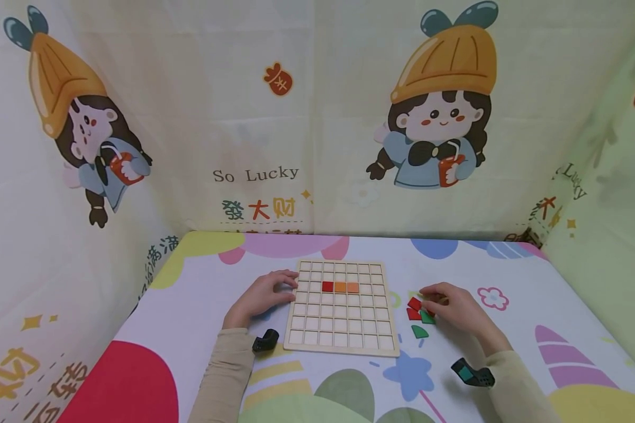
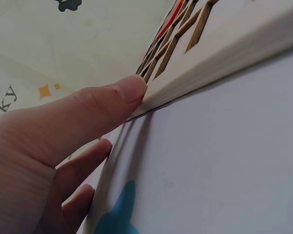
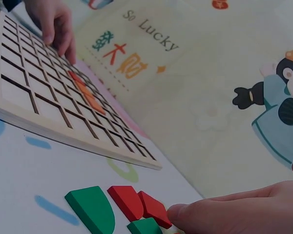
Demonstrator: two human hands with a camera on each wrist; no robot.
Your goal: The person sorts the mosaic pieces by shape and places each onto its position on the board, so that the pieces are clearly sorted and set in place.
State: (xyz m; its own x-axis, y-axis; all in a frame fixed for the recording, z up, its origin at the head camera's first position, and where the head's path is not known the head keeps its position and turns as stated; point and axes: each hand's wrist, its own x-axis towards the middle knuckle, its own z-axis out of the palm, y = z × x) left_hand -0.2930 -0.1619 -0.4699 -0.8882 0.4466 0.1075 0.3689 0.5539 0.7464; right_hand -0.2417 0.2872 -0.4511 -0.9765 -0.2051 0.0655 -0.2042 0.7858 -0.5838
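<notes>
A pale wooden grid board (image 1: 344, 352) lies on the table, with a red square (image 1: 327, 286), an orange square (image 1: 340, 287) and a lighter orange square (image 1: 353, 288) side by side in one row. My left hand (image 1: 264, 294) rests against its left edge, thumb and fingertips touching the rim, fingers loosely extended. Right of the board, my right hand (image 1: 457, 308) reaches over small red pieces (image 1: 414, 314) and green pieces (image 1: 420, 332). Its thumb (image 3: 181, 214) is beside a red piece (image 3: 155, 208); a gap shows between thumb and index finger in the head view.
A patterned cloth (image 1: 201, 317) covers the table. Printed fabric curtains (image 1: 338, 117) enclose the back and both sides. Black wrist devices (image 1: 266, 341) sit on both forearms.
</notes>
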